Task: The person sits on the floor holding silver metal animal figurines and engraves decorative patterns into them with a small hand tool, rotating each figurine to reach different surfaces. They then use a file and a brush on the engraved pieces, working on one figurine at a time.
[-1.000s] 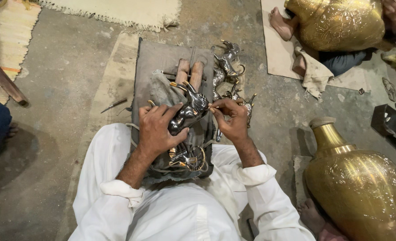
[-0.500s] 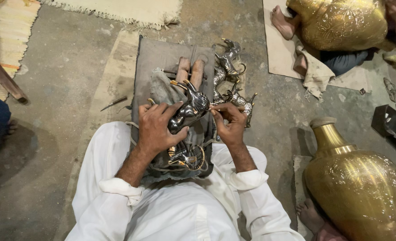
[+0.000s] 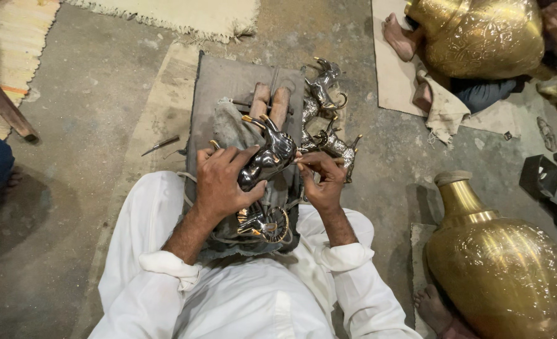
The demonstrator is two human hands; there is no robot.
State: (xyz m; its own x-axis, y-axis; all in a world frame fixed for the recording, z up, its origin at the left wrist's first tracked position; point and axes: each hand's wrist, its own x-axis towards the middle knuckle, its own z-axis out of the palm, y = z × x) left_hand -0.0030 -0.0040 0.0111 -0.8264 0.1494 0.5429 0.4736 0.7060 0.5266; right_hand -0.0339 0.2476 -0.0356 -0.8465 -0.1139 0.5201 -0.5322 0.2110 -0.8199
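Note:
My left hand grips a shiny silver-and-gold metal animal figurine over my lap. My right hand is at the figurine's right side, fingers pinched together on a small thin tool that I cannot make out clearly. Beneath the hands a grey cloth lies on a flat grey pad. Part of another metal piece with a round golden part shows under my left wrist.
Several finished metal figurines lie just right of the pad. A large engraved brass vase stands at the right, and another brass vessel is held by a seated person at top right. A thin metal tool lies on the concrete floor.
The view has shifted slightly. Both hands stay on the figurine, with the right hand's fingers moved a little closer to it.

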